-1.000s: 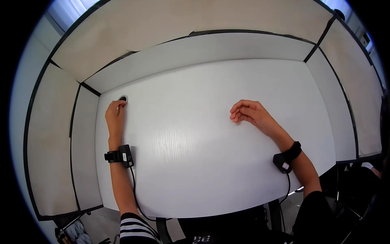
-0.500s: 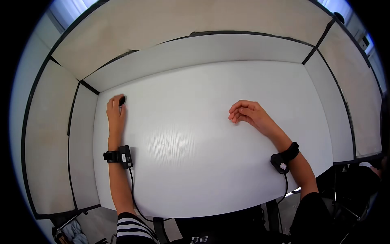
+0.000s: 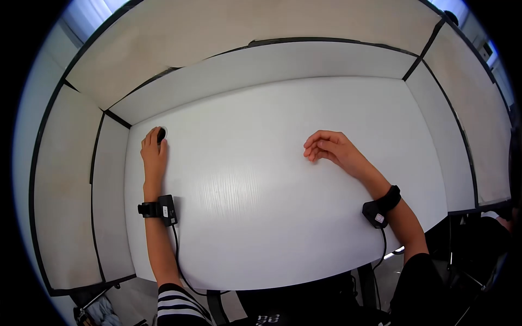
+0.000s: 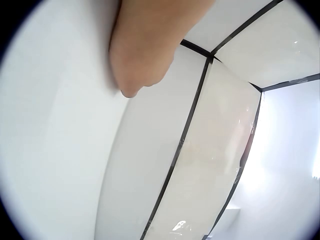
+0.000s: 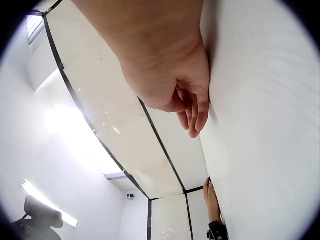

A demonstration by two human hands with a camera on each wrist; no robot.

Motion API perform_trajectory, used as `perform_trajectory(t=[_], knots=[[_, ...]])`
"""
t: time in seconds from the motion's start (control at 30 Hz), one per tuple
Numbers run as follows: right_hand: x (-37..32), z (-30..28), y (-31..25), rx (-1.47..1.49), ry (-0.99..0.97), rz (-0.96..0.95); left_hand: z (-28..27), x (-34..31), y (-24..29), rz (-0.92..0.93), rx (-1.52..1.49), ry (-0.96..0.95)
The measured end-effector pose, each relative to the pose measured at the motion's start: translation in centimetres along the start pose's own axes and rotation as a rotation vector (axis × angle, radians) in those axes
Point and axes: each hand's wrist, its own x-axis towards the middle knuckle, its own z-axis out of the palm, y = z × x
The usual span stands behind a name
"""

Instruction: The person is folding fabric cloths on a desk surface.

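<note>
At the far left of the table my left hand (image 3: 154,149) has its fingers and thumb about a small black oval thing (image 3: 161,135) with a pale rim; its kind I cannot tell. In the left wrist view the back of that hand (image 4: 145,50) hides whatever it holds. My right hand (image 3: 334,148) rests on its side right of the middle, fingers loosely bent with nothing in them. The right wrist view shows the same hand (image 5: 170,85) with its fingertips bent inward, low by the table.
A white table (image 3: 261,228) is enclosed by pale panels (image 3: 261,65) with black taped edges at the back and both sides. Each wrist bears a black camera, the left (image 3: 167,209) and the right (image 3: 375,213), whose cables run to the front edge.
The left hand has shifted its hold a little around the black thing, its fingers lying further left and forward, so more of the black shows. My right hand has stayed nearly still.
</note>
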Motion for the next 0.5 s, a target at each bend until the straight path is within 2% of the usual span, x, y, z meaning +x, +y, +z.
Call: perform_trajectory(t=[0.27,0.5], knots=[[0.05,0.14,-0.07,0.015,-0.019,-0.018,-0.12,-0.2,0.41,-0.131,0.092,-0.022],[0.12,-0.11,0.2,0.024,-0.028,-0.02,-0.19,-0.11,0.48,-0.094,0.067,0.003]])
